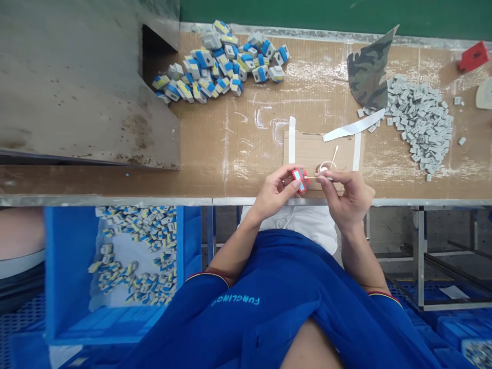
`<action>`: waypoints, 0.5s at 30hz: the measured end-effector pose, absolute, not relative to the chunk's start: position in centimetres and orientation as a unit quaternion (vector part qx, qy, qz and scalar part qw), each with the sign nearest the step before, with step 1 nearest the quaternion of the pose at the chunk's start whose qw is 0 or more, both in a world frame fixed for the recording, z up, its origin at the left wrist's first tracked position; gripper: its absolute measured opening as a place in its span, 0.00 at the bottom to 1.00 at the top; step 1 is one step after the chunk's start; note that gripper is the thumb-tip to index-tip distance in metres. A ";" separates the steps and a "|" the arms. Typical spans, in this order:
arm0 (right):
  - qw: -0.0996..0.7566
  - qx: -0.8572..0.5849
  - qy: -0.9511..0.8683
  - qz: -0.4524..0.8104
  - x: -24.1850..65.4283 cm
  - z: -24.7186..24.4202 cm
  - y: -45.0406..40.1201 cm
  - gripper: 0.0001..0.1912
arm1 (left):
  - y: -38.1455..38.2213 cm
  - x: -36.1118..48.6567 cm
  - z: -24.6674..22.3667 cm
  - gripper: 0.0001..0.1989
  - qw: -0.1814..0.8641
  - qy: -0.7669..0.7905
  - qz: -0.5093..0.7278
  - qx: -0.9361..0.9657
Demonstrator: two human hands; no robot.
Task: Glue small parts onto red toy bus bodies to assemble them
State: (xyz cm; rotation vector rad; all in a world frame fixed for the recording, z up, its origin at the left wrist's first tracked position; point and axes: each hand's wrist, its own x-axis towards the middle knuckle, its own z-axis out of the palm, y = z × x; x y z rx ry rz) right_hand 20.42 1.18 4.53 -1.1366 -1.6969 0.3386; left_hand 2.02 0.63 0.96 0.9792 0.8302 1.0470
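Note:
Between the fingers and thumb of my left hand (273,192) is a small red block (301,180) with a pale label and a grey part. My right hand (347,197) pinches a thin stick (312,178), whose tip touches the right side of the block. Just behind the right fingertips, a small round container (322,167) sits on a cardboard sheet (307,148) edged with white tape. A cotton swab (335,152) leans at that container. The fingers hide part of the block and part of the container.
Grey, blue and yellow blocks (219,66) are heaped at the back left beside a metal housing (88,92). Right of the cardboard lie small grey pieces (423,118), a camouflage sheet (369,69) and a red part (473,56). A blue crate (73,318) stands below left, near a person's arm.

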 end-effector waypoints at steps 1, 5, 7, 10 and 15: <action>0.507 -0.470 -0.710 0.135 20.4 4.6 1.2 0.06 | 0.6 2.0 0.9 0.20 0.677 0.369 0.465 0.435; 0.492 -0.466 -0.724 0.130 20.3 4.8 1.5 0.07 | 0.6 2.0 0.8 0.20 0.678 0.371 0.465 0.432; 0.487 -0.463 -0.729 0.129 20.3 5.0 1.6 0.08 | 0.5 1.9 0.7 0.20 0.676 0.371 0.466 0.433; 0.478 -0.449 -0.744 0.130 20.3 5.3 1.7 0.08 | 0.5 2.0 0.7 0.20 0.672 0.377 0.466 0.435; 0.442 -0.439 -0.777 0.094 20.6 6.1 1.5 0.05 | 0.6 2.0 0.9 0.20 0.672 0.375 0.467 0.437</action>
